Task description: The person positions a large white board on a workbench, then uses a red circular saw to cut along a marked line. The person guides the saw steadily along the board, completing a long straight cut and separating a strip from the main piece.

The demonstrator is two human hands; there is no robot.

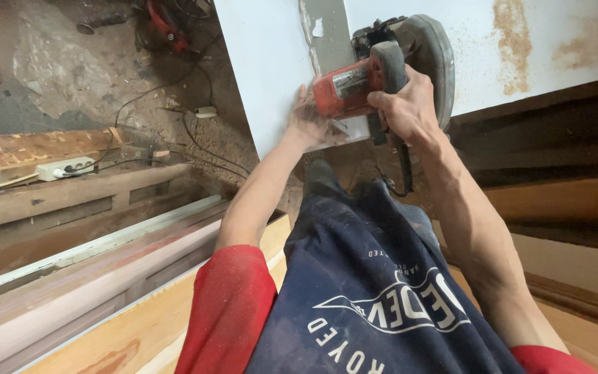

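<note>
Head view: the right hand (pixel 404 104) is wrapping closed around the handle of the red circular saw (pixel 382 73), which is resting on the white panel (pixel 271 62) near its lower edge. The left hand (pixel 311 123) is pressing flat, fingers spread, on the panel just beside the saw. Risk: the left hand is lying close to the blade path; a kickback or slip could cause contact. The power cord (pixel 404 163) is hanging beneath and could snag.

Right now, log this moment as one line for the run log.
left hand: flat on white panel | right hand: grips handle of red circular saw | saw: on panel edge | floor: power strip, cables
</note>
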